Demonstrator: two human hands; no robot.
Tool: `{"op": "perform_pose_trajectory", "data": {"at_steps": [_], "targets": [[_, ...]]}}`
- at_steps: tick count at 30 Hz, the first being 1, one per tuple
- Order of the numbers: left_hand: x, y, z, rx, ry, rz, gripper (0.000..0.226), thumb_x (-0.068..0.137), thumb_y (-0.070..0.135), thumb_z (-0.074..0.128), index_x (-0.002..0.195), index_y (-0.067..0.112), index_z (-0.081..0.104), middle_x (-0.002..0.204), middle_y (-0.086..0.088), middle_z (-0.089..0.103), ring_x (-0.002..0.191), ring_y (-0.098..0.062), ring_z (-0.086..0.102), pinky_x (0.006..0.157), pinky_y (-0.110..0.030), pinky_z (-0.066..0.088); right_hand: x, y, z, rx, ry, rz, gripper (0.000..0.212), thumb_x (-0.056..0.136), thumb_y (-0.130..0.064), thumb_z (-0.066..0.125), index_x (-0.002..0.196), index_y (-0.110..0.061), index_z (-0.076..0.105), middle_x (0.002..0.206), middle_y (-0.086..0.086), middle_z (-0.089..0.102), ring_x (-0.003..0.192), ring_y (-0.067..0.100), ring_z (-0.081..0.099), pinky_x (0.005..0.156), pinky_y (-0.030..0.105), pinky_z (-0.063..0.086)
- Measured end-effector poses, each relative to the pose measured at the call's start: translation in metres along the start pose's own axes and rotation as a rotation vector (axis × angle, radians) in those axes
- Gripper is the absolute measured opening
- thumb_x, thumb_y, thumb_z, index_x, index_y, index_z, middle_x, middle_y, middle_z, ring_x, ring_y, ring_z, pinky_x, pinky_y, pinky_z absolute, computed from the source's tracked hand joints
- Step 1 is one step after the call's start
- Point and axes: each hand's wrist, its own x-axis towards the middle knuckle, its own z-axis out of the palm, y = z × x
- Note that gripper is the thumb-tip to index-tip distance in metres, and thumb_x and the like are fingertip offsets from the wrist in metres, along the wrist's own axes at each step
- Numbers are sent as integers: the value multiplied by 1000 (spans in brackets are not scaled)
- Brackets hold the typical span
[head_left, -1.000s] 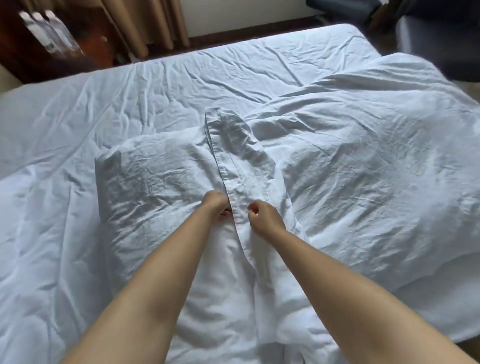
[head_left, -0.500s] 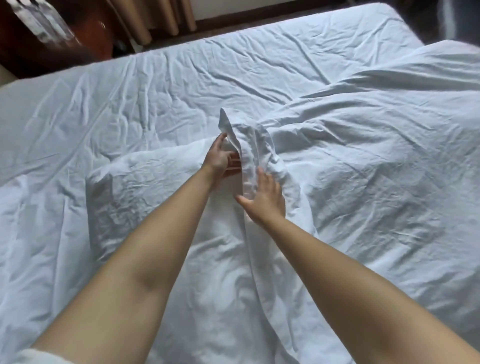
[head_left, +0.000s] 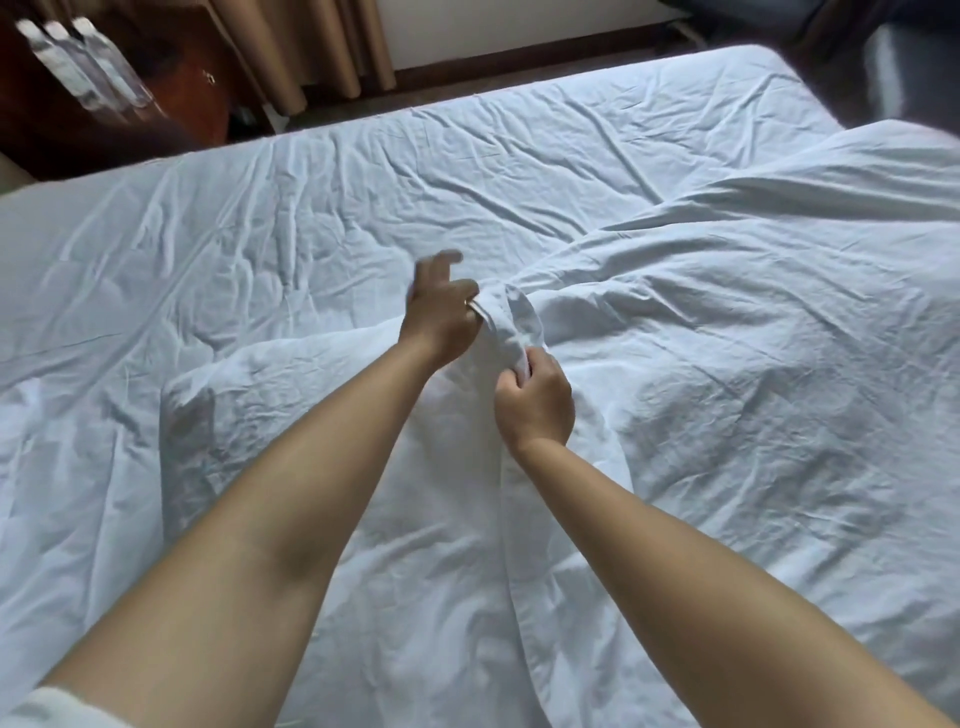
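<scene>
A white pillow in a white pillowcase (head_left: 291, 415) lies on the bed in front of me. Its open flap (head_left: 511, 322) is bunched up at the far end. My left hand (head_left: 441, 312) reaches to the far corner of the flap; its fingers are blurred, and the lower ones seem tucked against the cloth. My right hand (head_left: 535, 400) grips the bunched flap edge just nearer to me, fingers curled round it. A white duvet (head_left: 753, 364) lies heaped to the right of the pillow.
The bed's wrinkled white sheet (head_left: 363, 197) stretches out beyond the pillow. A dark wooden cabinet with bottles (head_left: 83, 67) stands at the far left, beside tan curtains (head_left: 311, 47). A dark chair (head_left: 904, 52) sits past the bed's far right corner.
Both hands moved along the flap edge away from me, towards its far corner. The flat flap is now bunched up, and my right hand went from open to gripping it.
</scene>
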Motion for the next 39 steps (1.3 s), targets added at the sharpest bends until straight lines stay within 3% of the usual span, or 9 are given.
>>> {"op": "perform_pose_trajectory", "data": {"at_steps": [3, 7, 11, 14, 23, 28, 31, 34, 39], "targets": [[-5, 22, -1, -738, -31, -261, 21, 79, 12, 45, 72, 1, 60, 77, -14, 61, 72, -25, 58, 67, -31, 49, -3, 0, 3, 133, 75, -21, 24, 83, -15, 56, 107, -14, 59, 108, 3, 61, 96, 24, 57, 73, 29, 39], [-21, 6, 20, -1372, -120, -853, 24, 95, 8, 37, 90, 7, 60, 88, -12, 63, 70, -20, 61, 68, -32, 52, -8, 5, 13, 78, -97, -178, 43, 85, -32, 60, 127, -25, 56, 114, 4, 53, 107, 22, 50, 93, 31, 39], [-38, -40, 40, -1460, -154, -1013, 34, 94, 5, 43, 123, -5, 57, 116, -21, 64, 95, -29, 65, 81, -44, 56, -14, 29, 20, -207, -341, -245, 42, 97, -48, 40, 137, -38, 47, 152, -2, 27, 142, 19, 16, 116, 39, 9], [-41, -44, 34, -1455, 6, -1036, 29, 96, 9, 35, 96, 0, 63, 74, -13, 69, 73, -24, 59, 68, -38, 56, -10, 48, 30, -413, -624, -282, 46, 102, -39, 30, 147, -34, 31, 160, 1, 10, 147, 19, 8, 117, 38, 5], [-31, -60, 33, -1108, 301, -1082, 29, 97, 18, 52, 69, 14, 51, 41, 2, 59, 33, -5, 55, 45, -21, 49, -18, 71, 21, -428, -591, -347, 51, 101, -43, 26, 151, -34, 17, 161, 1, -2, 148, 14, -4, 117, 35, -6], [-60, -23, 32, -163, 636, -199, 41, 76, 1, 36, 107, 5, 63, 105, -17, 62, 98, -30, 57, 88, -35, 43, -24, 65, 22, -508, -768, -367, 50, 103, -40, 24, 152, -33, 14, 161, 0, -4, 148, 16, -7, 118, 40, -5], [-68, -16, 37, 232, 127, 373, 54, 81, 5, 34, 131, 6, 54, 136, -17, 52, 128, -31, 47, 110, -44, 31, -43, 64, 18, -519, -793, -404, 54, 102, -36, 29, 152, -31, 10, 161, -1, -2, 148, 16, -4, 118, 38, -2], [-80, -26, 36, 565, -511, -5, 56, 100, 27, 26, 153, 17, 9, 161, -3, 3, 148, -18, 0, 117, -52, -3, -53, 73, 4, -579, -849, -445, 71, 96, -32, 44, 153, -24, 3, 161, 0, -3, 148, 15, -3, 120, 32, 0], [-114, -16, 20, 620, -631, -82, 55, 100, 28, 26, 152, 33, 8, 160, -7, -10, 148, -26, -9, 112, -59, -9, -78, 86, -34, -719, -1026, -401, 78, 90, -40, 55, 151, -10, 17, 160, 3, 8, 147, 18, 5, 119, 31, 9]]}}
